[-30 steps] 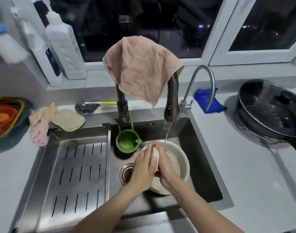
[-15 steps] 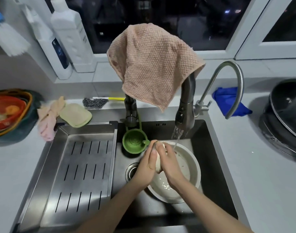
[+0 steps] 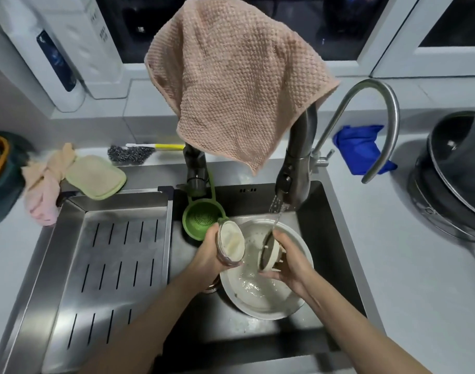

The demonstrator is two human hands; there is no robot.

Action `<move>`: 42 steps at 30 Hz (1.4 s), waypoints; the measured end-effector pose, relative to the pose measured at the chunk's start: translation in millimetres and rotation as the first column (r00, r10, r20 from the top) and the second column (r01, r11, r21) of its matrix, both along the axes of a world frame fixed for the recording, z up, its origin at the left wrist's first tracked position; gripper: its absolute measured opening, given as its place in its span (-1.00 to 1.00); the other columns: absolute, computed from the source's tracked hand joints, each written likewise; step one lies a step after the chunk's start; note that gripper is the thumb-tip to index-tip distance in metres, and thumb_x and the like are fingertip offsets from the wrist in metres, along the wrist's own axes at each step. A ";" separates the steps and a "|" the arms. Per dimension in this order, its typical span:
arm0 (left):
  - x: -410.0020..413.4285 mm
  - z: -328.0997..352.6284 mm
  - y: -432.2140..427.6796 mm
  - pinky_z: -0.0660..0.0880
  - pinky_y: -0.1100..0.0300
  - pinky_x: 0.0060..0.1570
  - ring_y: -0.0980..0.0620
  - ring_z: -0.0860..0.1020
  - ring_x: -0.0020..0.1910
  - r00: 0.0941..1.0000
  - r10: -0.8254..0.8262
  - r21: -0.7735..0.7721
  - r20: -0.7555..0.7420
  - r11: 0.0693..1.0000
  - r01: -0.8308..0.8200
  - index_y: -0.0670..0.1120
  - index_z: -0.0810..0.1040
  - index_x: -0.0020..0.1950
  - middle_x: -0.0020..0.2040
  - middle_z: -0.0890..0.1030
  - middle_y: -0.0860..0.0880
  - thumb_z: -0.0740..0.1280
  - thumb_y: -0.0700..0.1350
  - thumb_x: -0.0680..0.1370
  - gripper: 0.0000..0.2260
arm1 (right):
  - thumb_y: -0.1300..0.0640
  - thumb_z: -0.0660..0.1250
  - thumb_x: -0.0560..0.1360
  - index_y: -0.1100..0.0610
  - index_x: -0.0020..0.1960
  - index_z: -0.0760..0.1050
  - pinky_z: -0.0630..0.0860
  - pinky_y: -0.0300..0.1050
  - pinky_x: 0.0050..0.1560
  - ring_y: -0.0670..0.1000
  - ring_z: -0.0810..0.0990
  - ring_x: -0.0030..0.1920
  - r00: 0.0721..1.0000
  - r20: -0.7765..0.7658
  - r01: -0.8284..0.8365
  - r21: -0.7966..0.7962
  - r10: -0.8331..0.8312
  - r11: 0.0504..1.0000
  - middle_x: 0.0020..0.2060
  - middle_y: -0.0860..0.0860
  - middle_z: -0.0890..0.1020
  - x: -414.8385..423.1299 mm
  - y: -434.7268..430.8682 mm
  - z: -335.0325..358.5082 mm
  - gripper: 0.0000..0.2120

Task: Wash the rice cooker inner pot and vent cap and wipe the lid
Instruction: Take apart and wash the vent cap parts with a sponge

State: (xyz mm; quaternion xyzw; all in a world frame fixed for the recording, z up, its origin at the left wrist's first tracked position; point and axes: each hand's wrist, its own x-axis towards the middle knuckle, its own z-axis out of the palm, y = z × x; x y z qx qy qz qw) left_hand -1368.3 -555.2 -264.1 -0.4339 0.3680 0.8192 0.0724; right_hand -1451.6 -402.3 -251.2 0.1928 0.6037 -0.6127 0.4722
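Observation:
The cream inner pot lies in the dark sink with water in its bottom. The vent cap is in two pieces above it. My left hand grips the round cream outer piece at the pot's left rim. My right hand holds the smaller piece with a dark face under the thin stream of water from the dark faucet head. The rice cooker lid is not in view.
A pink cloth hangs over the faucet. A green strainer hangs at the sink's back. A slotted steel drain tray fills the left. Sponge, rag, steel scrubber sit behind it. A blue cloth, curved tap and black wok stand right.
My hands were pressed together on the vent cap; now they are apart, each holding one piece. The camera has moved closer to the sink.

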 end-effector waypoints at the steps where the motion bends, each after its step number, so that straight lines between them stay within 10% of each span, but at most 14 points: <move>1: -0.6 -0.7 -1.2 0.50 0.01 -0.15 -0.12 0.55 0.04 0.999 0.033 0.072 0.027 0.997 -0.035 -0.04 0.53 0.08 0.10 0.58 -0.12 0.09 0.20 0.55 -0.62 | -0.05 0.27 0.52 0.15 -0.03 0.54 0.57 0.25 -0.01 0.09 0.58 -0.22 0.996 0.082 0.049 -0.020 -0.047 0.999 -0.27 0.09 0.59 -1.7 4.4 -6.2 -0.74; 5: 11.2 -5.9 -2.9 0.55 -0.08 -0.07 -0.19 0.48 0.23 1.000 0.002 0.112 0.009 0.994 -0.003 -0.01 0.41 0.32 0.26 0.49 -0.12 0.51 0.27 0.12 -0.16 | -0.06 0.30 0.48 0.16 0.00 0.53 0.52 0.33 0.05 0.24 0.60 0.02 0.945 0.296 0.164 -0.050 -0.142 0.985 -0.11 0.14 0.61 -5.8 14.1 -36.9 -0.71; 10: 21.6 -12.8 -2.1 0.58 0.02 -0.18 -0.17 0.55 0.02 1.000 -0.003 0.122 -0.004 0.993 0.003 -0.11 0.46 0.22 0.09 0.53 -0.20 0.31 0.00 0.51 -0.67 | 0.25 0.30 0.49 0.19 0.03 0.47 0.53 0.35 0.02 0.21 0.56 0.02 0.955 0.293 0.027 0.043 -0.038 0.999 -0.02 0.15 0.53 -5.9 -2.0 -82.8 -0.88; 23: 24.8 -12.2 -24.3 0.54 -0.12 0.02 -0.15 0.56 0.04 0.997 -0.065 -0.113 0.038 0.991 0.069 -0.13 0.46 0.23 0.10 0.54 -0.18 0.27 -0.12 0.54 -0.73 | 0.49 0.23 0.45 0.31 0.08 0.41 0.59 0.25 -0.31 0.33 0.59 -0.12 0.971 0.113 -0.234 0.294 0.209 0.927 0.00 0.32 0.52 -14.1 -18.3 -144.1 -0.77; 32: 28.9 12.9 -35.1 0.59 0.07 -0.30 -0.11 0.57 -0.06 0.996 -0.060 -0.105 0.068 0.992 0.067 -0.12 0.46 0.24 0.11 0.54 -0.18 0.24 -0.15 0.56 -0.75 | 0.24 0.17 0.51 0.21 -0.12 0.42 0.62 0.05 -0.30 0.20 0.58 -0.28 0.748 -0.107 -0.413 0.698 0.655 0.585 -0.22 0.15 0.53 -5.2 -23.0 -92.6 -0.92; 42: 62.4 46.4 -92.3 0.56 -0.15 -0.33 -0.19 0.55 -0.07 0.971 0.223 -0.118 0.088 0.970 -0.212 -0.17 0.41 0.21 0.09 0.54 -0.24 0.25 -0.19 0.55 -0.77 | 0.32 0.28 0.49 0.14 -0.36 0.50 0.34 -0.26 -0.54 -0.01 0.45 -0.48 0.680 -0.530 -0.411 0.297 0.507 0.862 -0.48 0.06 0.54 39.2 -105.0 -17.8 -0.74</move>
